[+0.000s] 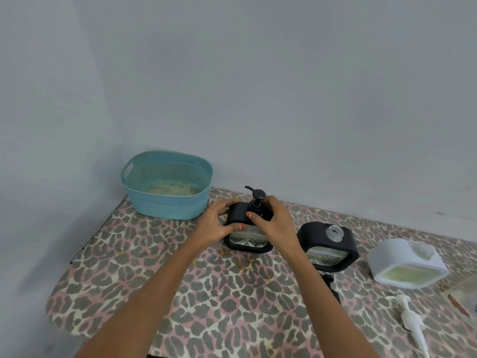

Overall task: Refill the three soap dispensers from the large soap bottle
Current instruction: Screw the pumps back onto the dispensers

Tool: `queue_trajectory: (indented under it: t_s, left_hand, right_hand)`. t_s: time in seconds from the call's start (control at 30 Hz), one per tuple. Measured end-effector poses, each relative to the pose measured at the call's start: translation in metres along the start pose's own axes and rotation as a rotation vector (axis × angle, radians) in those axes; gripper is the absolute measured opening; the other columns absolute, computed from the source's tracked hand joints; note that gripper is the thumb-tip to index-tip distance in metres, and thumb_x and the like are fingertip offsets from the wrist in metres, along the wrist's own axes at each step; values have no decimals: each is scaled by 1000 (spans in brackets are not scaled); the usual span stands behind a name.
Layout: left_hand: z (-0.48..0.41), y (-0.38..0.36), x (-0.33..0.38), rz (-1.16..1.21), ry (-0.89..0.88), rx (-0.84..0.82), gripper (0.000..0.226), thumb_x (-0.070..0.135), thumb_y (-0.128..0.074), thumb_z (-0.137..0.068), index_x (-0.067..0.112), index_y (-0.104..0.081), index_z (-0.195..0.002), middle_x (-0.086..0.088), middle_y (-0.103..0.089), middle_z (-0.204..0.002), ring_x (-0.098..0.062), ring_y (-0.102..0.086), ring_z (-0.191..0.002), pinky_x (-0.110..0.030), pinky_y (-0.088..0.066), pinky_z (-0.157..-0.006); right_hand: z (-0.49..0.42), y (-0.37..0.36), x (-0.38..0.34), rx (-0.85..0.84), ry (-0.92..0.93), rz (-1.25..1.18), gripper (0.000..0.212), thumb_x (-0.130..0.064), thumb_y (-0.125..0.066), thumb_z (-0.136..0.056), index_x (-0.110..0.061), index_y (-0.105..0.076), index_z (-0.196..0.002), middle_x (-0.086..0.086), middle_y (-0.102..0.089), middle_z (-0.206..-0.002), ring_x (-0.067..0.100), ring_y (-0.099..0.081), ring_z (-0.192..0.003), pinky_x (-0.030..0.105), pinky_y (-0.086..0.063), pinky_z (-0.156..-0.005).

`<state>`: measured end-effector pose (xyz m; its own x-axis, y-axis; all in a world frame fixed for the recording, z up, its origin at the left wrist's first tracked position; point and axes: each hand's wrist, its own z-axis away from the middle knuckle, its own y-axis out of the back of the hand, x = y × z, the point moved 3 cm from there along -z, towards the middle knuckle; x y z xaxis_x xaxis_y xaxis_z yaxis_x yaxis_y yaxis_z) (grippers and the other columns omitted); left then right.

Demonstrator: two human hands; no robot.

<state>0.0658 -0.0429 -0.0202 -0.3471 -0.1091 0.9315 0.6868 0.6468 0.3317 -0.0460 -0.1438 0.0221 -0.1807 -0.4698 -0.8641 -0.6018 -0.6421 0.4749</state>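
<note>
A black-framed glass dispenser stands mid-table with its black pump on top. My left hand grips the dispenser's left shoulder. My right hand curls round the pump collar. To the right stands a second black dispenser with an open glass neck; its black pump lies in front of it. Further right a white dispenser stands open, with a white pump lying on the cloth before it. The large soap bottle is not in view.
A teal perforated basket sits at the back left against the wall. The table has a leopard-print cloth; its rounded left edge drops off near the left wall. A reddish object lies at the far right edge.
</note>
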Motion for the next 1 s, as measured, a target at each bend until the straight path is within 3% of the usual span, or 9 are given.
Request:
queue_trajectory:
  t_s: [0.07, 0.23, 0.3, 0.43, 0.57, 0.7, 0.83, 1.0]
  left_hand:
    - [1, 0, 1, 8, 7, 1, 58, 10, -76, -71, 9, -51, -123, -2, -50, -119, -14, -48, -113, -24, -38, -99]
    - [1, 0, 1, 6, 13, 5, 59, 9, -75, -72, 8, -49, -124, 0, -48, -120, -9, -44, -112, -20, -35, -97]
    - [1, 0, 2, 7, 13, 6, 59, 9, -75, -71, 8, -49, -124, 0, -49, -119, -9, -45, -112, -20, -35, -96]
    - [0, 0, -1, 17, 21, 4, 60, 10, -76, -71, 10, -49, -124, -2, -49, -122, -11, -46, -113, -21, -35, -97]
    - [0, 0, -3, 21, 25, 7, 61, 11, -76, -70, 11, -49, -125, -7, -50, -128, -14, -47, -115, -24, -36, -99]
    - [0, 0, -2, 17, 16, 14, 61, 11, -76, -71, 10, -49, -125, -6, -50, -125, -13, -46, -114, -20, -36, -97]
    - [1, 0, 1, -1, -17, 25, 58, 10, -76, -71, 10, -50, -123, 2, -49, -116, -7, -46, -110, -3, -35, -88]
    - [2, -1, 3, 5, -25, 34, 57, 9, -76, -71, 9, -51, -122, 1, -50, -116, -9, -47, -111, -18, -35, -96]
  right_hand:
    - [-1, -4, -1, 98, -14, -7, 27, -15, -71, -78, -14, -48, -92, -7, -53, -84, 9, -50, -79, 2, -37, -64]
    - [-2, -9, -1, 222, -66, 16, 38, -21, -77, -72, -11, -45, -90, 4, -52, -92, 14, -49, -78, 5, -38, -63]
    - [-1, -9, -2, 171, -50, 29, 39, -22, -75, -74, -11, -47, -98, 2, -49, -97, 12, -47, -83, 5, -37, -65]
    - [0, -3, -1, -45, -13, 12, 44, -19, -64, -85, -14, -46, -125, -4, -48, -113, 10, -46, -106, 14, -33, -84]
    - [-1, 3, -1, -138, -34, -28, 32, -16, -59, -88, -12, -54, -120, 4, -59, -114, 15, -54, -103, 21, -38, -85]
    - [-5, -2, 2, -12, -72, -39, 27, -18, -68, -81, -11, -59, -106, 2, -62, -99, 15, -58, -93, 14, -41, -75]
    - [-5, -7, 2, 127, -63, -23, 26, -18, -72, -77, -14, -51, -91, 1, -56, -89, 11, -52, -80, 2, -38, -62]
    - [-3, -12, 2, 221, -70, -37, 28, -20, -74, -75, -15, -50, -89, 3, -58, -90, 14, -53, -81, 8, -40, -64]
